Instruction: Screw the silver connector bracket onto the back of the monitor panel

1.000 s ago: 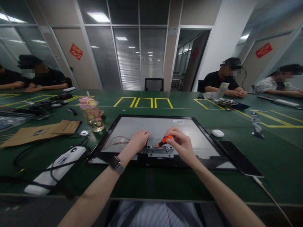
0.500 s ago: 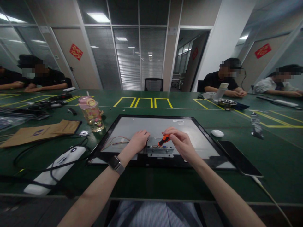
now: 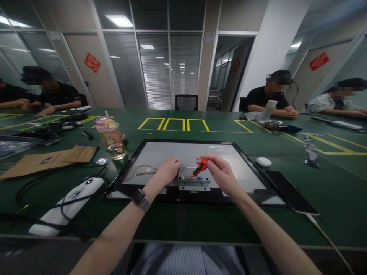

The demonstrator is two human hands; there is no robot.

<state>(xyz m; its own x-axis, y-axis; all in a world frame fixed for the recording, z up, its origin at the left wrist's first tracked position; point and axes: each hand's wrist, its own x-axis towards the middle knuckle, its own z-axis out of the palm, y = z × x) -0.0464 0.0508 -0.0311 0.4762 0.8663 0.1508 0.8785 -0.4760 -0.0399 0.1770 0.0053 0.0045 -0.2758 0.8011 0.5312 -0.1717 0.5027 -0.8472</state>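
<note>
A flat display panel (image 3: 197, 151) with a black frame lies face down on the table before me. Near its front edge sits a metal bracket (image 3: 195, 183) with a small circuit board and connectors. My right hand (image 3: 222, 172) grips an orange and black screwdriver (image 3: 201, 166), held at a slant with its lower end over the board; the tip is too small to make out. My left hand (image 3: 168, 172) is closed against the bracket's left side, its fingertips partly hidden. Thin wires (image 3: 140, 170) lie on the panel left of that hand.
Left are a power strip (image 3: 69, 204) with black cables, a drink bottle (image 3: 111, 139) and a brown paper envelope (image 3: 48, 160). To the right lie a phone (image 3: 289, 191) on a cable and a white earbud case (image 3: 263, 161). Several people sit across the green table (image 3: 183, 221).
The screwdriver's handle has shifted slightly up and right in my right hand. My left hand stays in place. At the far left, a person's hand has moved on the table.
</note>
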